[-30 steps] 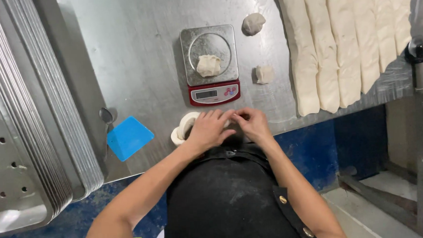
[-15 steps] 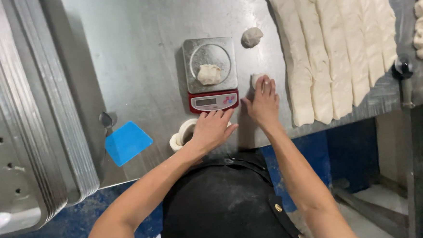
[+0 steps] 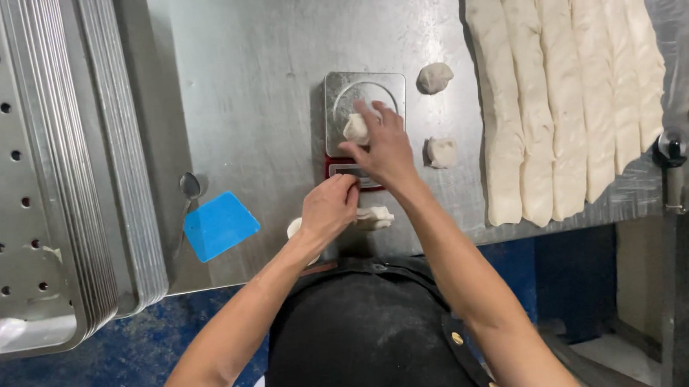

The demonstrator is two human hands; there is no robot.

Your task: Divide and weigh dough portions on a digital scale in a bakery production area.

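Since half a second ago, the right hand has left the small dough piece lying to the right of the kitchen scale and now reaches over the scale itself, while the left hand has drawn in to the scale's near edge. Seen from above, the right arm stretches forward from the lower right, wrist straight, palm down, fingers spread and slightly bent over the dough lump that sits on the scale's steel platform; the fingertips touch or pinch the lump, though whether they truly grip it cannot be told. The left arm comes in from the lower left with the elbow bent, and its hand is loosely curled, knuckles up, just in front of the scale's red base, beside a ragged dough scrap on the desk; what lies inside the curled fingers is hidden. Right of the scale, a rounded dough ball lies level with the platform's far edge, with the small piece nearer. Farther right of the scale lie long dough strips side by side. Left of the scale rest a blue plastic scraper and, beyond it, a stack of perforated metal trays.
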